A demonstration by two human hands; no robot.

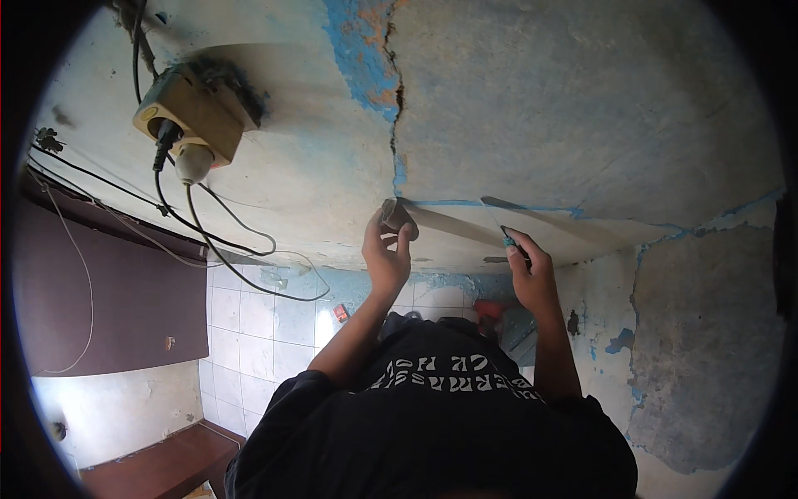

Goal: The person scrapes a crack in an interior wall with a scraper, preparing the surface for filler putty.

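While right hand (530, 261) grips tool (509, 240), white lettering (460, 383) marks black shirt (465, 441).

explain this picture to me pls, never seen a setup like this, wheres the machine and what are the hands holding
There is no machine: these are a person's bare hands, seen from a wide camera on their head looking down, so straight edges bend. The black shirt is their own. Before them is a worn wall with peeling blue paint and a socket box. The right hand holds a thin tool; the left hand seems to hold a small greyish piece, too unclear to name.
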